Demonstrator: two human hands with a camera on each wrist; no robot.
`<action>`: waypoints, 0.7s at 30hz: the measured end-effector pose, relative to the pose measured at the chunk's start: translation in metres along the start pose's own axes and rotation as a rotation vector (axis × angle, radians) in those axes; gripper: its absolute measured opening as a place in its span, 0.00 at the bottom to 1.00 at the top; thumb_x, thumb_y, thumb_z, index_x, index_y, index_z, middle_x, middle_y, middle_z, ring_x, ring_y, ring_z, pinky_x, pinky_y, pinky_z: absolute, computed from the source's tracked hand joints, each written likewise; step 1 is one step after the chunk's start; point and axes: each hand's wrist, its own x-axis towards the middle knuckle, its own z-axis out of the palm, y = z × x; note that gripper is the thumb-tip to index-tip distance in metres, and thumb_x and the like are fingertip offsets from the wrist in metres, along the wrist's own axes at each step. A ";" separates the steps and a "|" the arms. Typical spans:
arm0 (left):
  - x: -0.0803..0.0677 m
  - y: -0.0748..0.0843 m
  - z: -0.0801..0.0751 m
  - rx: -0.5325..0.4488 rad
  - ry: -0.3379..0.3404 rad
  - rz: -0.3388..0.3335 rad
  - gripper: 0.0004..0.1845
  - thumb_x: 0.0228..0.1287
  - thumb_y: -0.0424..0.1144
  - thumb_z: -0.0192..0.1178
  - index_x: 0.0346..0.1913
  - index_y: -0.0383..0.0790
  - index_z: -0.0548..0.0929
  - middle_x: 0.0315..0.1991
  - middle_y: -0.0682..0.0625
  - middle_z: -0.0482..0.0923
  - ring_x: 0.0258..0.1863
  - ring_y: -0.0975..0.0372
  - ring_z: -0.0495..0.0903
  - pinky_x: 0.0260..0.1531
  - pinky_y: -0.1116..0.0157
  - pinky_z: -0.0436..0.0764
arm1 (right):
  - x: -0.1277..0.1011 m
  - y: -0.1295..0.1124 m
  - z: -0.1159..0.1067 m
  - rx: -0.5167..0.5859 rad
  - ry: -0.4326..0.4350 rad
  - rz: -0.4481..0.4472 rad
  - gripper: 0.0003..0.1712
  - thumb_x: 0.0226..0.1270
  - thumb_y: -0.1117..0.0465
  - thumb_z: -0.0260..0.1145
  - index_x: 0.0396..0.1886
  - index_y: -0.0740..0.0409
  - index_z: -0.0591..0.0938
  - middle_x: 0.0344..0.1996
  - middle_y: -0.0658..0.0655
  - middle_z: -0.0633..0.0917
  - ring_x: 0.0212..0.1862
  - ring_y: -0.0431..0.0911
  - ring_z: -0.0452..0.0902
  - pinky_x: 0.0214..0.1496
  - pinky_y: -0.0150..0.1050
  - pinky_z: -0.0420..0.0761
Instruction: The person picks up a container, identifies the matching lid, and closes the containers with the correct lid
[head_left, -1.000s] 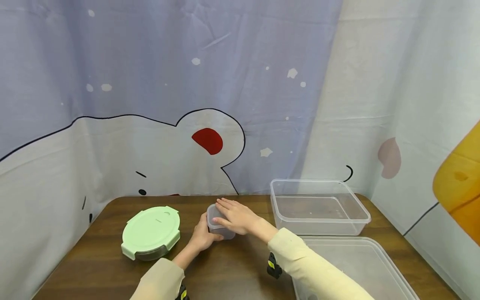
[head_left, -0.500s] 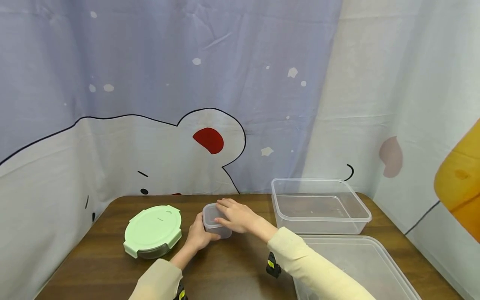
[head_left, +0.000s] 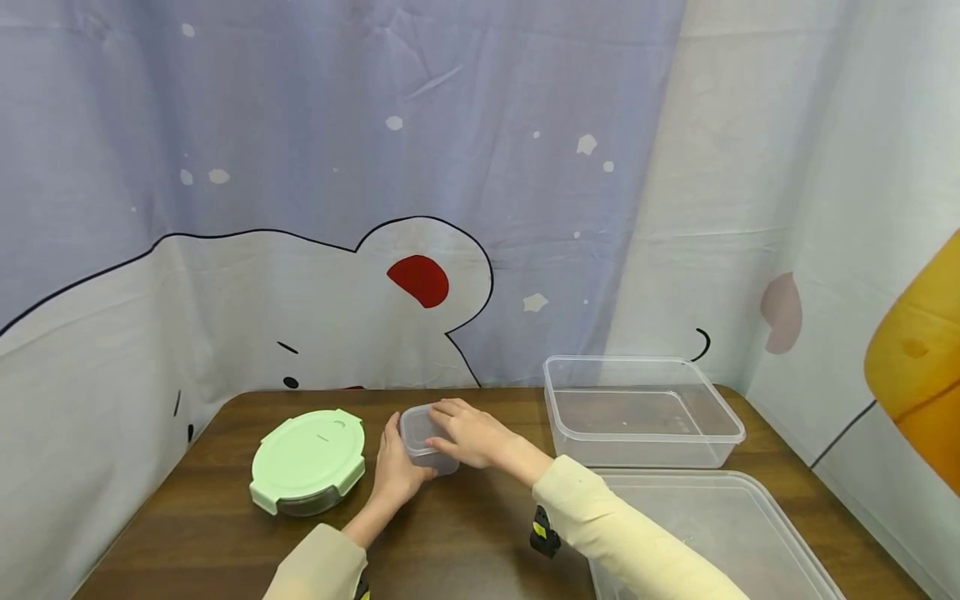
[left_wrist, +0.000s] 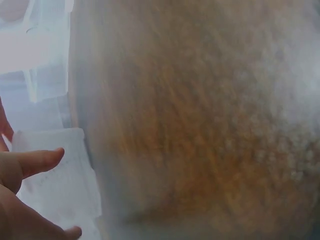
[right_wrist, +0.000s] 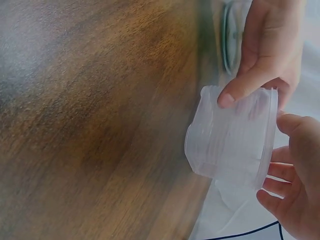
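Note:
A small translucent plastic food container (head_left: pixel 444 463) with a pale lid (head_left: pixel 415 421) is on the wooden table, left of the middle in the head view. My left hand (head_left: pixel 397 468) grips its left side, the thumb (right_wrist: pixel 235 95) lying along the near wall in the right wrist view. My right hand (head_left: pixel 471 435) rests on the lid from the right, with its fingertips (right_wrist: pixel 270 200) touching the top. In the right wrist view the lid sits along the rim of the container (right_wrist: pixel 225 140). The left wrist view shows the container partly, behind fingers.
A round glass container with a green clip lid (head_left: pixel 307 454) stands to the left. At the back right is a large clear rectangular box (head_left: pixel 637 454), without a lid on it. A large translucent lid (head_left: pixel 697 517) lies in front of that box. A printed curtain (head_left: pixel 525 208) hangs behind the table.
Both hands stay at the small container, which has shifted a little to the left. The left hand has moved slightly left with it. The right fingers now look more bent on the lid.

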 end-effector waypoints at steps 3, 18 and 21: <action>-0.004 0.004 -0.001 0.016 -0.010 0.016 0.59 0.34 0.26 0.77 0.70 0.24 0.51 0.65 0.24 0.59 0.62 0.34 0.65 0.60 0.40 0.69 | -0.001 0.000 0.000 -0.007 0.011 -0.006 0.32 0.73 0.43 0.53 0.68 0.57 0.71 0.68 0.56 0.71 0.72 0.49 0.61 0.71 0.42 0.69; -0.020 0.026 -0.013 0.138 0.011 0.191 0.58 0.36 0.32 0.79 0.71 0.29 0.55 0.70 0.26 0.51 0.68 0.33 0.55 0.60 0.36 0.67 | -0.035 0.018 -0.025 0.045 0.271 0.033 0.28 0.70 0.50 0.59 0.62 0.63 0.75 0.60 0.61 0.78 0.64 0.55 0.71 0.68 0.48 0.70; -0.021 0.037 -0.013 0.115 0.039 0.248 0.54 0.40 0.33 0.78 0.71 0.32 0.57 0.71 0.28 0.52 0.70 0.36 0.55 0.61 0.37 0.67 | -0.044 0.027 -0.032 0.034 0.333 0.057 0.25 0.68 0.51 0.62 0.60 0.61 0.78 0.57 0.58 0.81 0.61 0.53 0.74 0.65 0.50 0.73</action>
